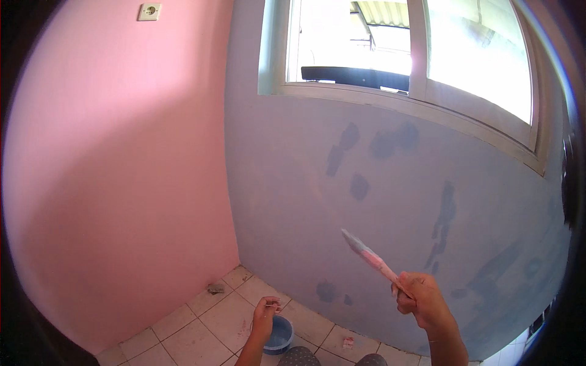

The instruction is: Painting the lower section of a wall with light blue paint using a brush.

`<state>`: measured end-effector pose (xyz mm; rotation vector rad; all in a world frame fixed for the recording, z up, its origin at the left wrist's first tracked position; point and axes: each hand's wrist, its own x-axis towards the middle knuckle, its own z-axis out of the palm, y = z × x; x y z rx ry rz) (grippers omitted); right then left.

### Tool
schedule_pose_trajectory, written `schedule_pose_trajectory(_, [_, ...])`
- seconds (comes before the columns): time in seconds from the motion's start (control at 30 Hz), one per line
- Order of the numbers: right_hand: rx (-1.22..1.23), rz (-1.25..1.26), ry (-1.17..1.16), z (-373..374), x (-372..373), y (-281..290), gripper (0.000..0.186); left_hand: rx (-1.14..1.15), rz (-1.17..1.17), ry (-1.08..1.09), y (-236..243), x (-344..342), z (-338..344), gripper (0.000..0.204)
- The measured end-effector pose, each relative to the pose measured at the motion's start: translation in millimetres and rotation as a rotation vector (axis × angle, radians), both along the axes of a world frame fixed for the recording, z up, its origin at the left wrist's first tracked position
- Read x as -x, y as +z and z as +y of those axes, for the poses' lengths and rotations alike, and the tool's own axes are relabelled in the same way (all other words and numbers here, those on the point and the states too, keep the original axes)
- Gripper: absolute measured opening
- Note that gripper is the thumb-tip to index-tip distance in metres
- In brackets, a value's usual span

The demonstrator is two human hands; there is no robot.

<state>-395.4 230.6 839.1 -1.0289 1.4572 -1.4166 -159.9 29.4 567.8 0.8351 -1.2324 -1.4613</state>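
Observation:
My right hand (425, 300) is closed round the handle of a paintbrush (370, 255), its pink-smeared body angled up and to the left. Grey-blue paint coats the bristles, which are in front of the blue-grey wall (287, 183); whether they touch it I cannot tell. Darker, wet-looking patches mark that wall in several places. Lower down, my left hand (266, 312) is closed on the thin handle of a small blue bucket (279, 335). The bucket hangs or stands just above the tiles, partly hidden by my hand and forearm.
A pink wall (134, 183) with a socket (149, 11) meets the blue-grey wall at a corner. Above is a white-framed window (415, 55). On the tiled floor (207, 329) lie a dark crumpled scrap (215, 288) and a pink-stained scrap (348, 343). My dotted-fabric knees (299, 356) show below.

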Motion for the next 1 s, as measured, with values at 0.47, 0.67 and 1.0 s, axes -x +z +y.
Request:
schedule_pose_trajectory(0.47, [0.143,-0.251,-0.072,-50.3,-12.1,-2.5,0.029,0.031,0.026,-0.070,2.4,7.9,-6.2,0.018])
schedule_pose_trajectory(0.67, [0.174,-0.185,-0.035,-78.8,-11.1,-39.4,0.028,0.011,0.058,-0.045,-25.1,10.3,-6.2,0.018])
schedule_pose_trajectory(1.0, [0.174,-0.246,-0.169,-112.1,28.1,-140.0,0.025,-0.060,0.021,-0.058,-63.7,38.4,3.9,0.017])
